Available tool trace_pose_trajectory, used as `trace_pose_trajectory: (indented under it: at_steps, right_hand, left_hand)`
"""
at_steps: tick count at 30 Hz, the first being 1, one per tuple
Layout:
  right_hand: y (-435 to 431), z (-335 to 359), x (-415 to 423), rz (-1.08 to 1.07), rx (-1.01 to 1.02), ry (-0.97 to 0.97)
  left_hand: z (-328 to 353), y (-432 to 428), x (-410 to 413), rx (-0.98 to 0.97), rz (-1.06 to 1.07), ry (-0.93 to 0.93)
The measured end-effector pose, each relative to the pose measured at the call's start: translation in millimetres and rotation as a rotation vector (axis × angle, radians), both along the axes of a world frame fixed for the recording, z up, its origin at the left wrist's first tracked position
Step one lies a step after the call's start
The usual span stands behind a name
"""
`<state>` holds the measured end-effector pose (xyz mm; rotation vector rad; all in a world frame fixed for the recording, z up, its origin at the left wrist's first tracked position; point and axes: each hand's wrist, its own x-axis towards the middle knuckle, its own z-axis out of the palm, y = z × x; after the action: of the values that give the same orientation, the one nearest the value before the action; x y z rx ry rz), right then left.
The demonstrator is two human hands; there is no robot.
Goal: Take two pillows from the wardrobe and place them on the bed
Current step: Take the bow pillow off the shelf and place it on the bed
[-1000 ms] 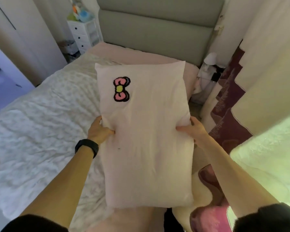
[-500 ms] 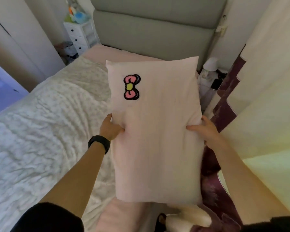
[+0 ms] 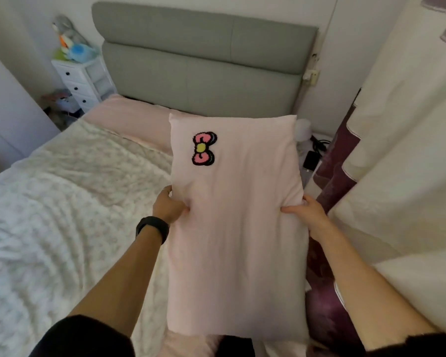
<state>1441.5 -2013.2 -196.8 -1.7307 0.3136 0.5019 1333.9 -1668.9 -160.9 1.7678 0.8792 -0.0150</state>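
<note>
I hold a pale pink pillow (image 3: 238,240) with a pink and yellow bow patch lengthwise above the right side of the bed (image 3: 62,215). My left hand (image 3: 169,206), a black band on its wrist, grips the pillow's left edge. My right hand (image 3: 308,210) grips its right edge. The pillow's far end points toward the grey padded headboard (image 3: 201,70). The bed has a white crinkled blanket and a pink sheet at its head. No second pillow is in view.
A white drawer unit (image 3: 81,81) with toys on top stands left of the headboard. Cream and purple curtains (image 3: 397,163) hang close on the right. A small white lamp (image 3: 303,128) and a dark phone (image 3: 310,161) sit in the gap beside the bed.
The view has come closer to the head of the bed, and the pillow, held the same way in both hands, has travelled toward the headboard.
</note>
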Motion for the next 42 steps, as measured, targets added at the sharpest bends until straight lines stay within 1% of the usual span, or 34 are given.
trace_pose_trajectory:
  at_steps: [4,8,10,16,20,23,28,33,35,39,42]
  right_hand:
    - [22.4,11.9,84.0,0.025,-0.060,0.003]
    - [36.7,24.4,156.7,0.026,0.009,0.051]
    - [43.4,28.9,192.8,0.057,-0.004,0.071]
    - [81.4,24.5,318.2,0.167,-0.013,0.101]
    - [116.8,8.6,430.0,0.305,-0.034,0.159]
    - [149.5,-9.5,517.6,0.403,-0.057,0.190]
    - [193.4,-20.9,620.9,0.576,-0.127,0.230]
    - [224.8,-23.2,682.4,0.665,-0.191,0.260]
    - [236.5,-23.6,693.7,0.701,-0.205,0.259]
    - [256.2,-29.6,708.8,0.783,-0.249,0.227]
    - [272.2,-37.3,719.4,0.787,-0.256,0.183]
  left_hand:
    - [2.9,17.9,77.7,-0.006,0.000,-0.005]
    - [10.7,42.0,140.6,-0.089,0.009,0.003]
    - [12.6,56.3,168.0,-0.132,0.010,0.016]
    - [1.2,85.2,260.8,-0.154,0.061,0.037]
    - [-24.1,106.7,337.3,-0.182,0.183,0.022]
    - [-46.6,118.2,392.1,-0.214,0.325,0.030]
    - [-57.4,112.7,457.7,-0.249,0.493,0.072]
    - [-58.0,111.9,481.3,-0.328,0.568,0.113]
    - [-62.8,116.3,486.0,-0.358,0.593,0.118]
    - [-75.2,124.9,493.7,-0.341,0.618,0.131]
    - [-85.9,138.3,502.8,-0.353,0.614,0.126]
